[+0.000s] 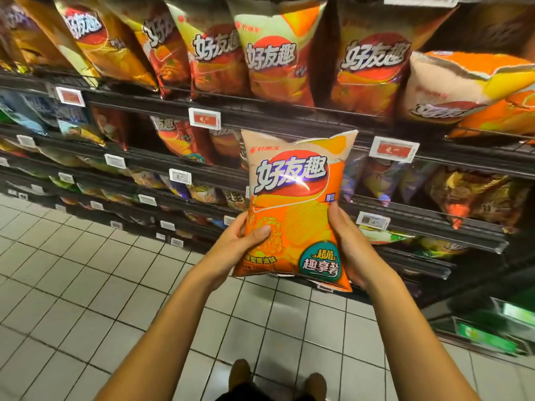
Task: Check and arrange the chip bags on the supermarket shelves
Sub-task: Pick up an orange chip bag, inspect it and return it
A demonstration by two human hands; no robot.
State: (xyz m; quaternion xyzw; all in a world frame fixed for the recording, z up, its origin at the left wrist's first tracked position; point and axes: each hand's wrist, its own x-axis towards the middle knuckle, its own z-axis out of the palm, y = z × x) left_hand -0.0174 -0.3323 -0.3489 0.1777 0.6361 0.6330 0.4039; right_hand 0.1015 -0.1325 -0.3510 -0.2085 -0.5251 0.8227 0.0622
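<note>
Two hands: a person's left hand (244, 241) and right hand (348, 247) hold one orange chip bag (295, 206) between them, out in front of the shelves.
Bag position: upright, printed front turned toward the camera, raised in the air in front of the middle shelf rail (260, 117), touching no shelf.
Likely reason for the hold: the front faces the viewer squarely, which suits reading or checking the pack before it goes onto a shelf; this is a judgement.
Left hand: grips the bag's lower left edge, thumb laid across the front, the other fingers hidden behind the pack.
Right hand: cups the lower right edge, palm along the side and thumb near the front edge; its fingers are behind the bag, so their curl cannot be seen.
Arms: both forearms reach forward and up from the bottom of the view, converging on the bag.
Upper shelf: a row of matching chip bags (278, 53) leans forward, tops tilted toward the aisle; at far right one pale and orange bag (463, 82) lies on its side, a likely candidate for straightening.
Price tags: small red and white labels (204, 119) clipped along the shelf fronts.
Floor: pale tiles (86, 285), with the tips of two brown shoes (315, 384) below.
</note>
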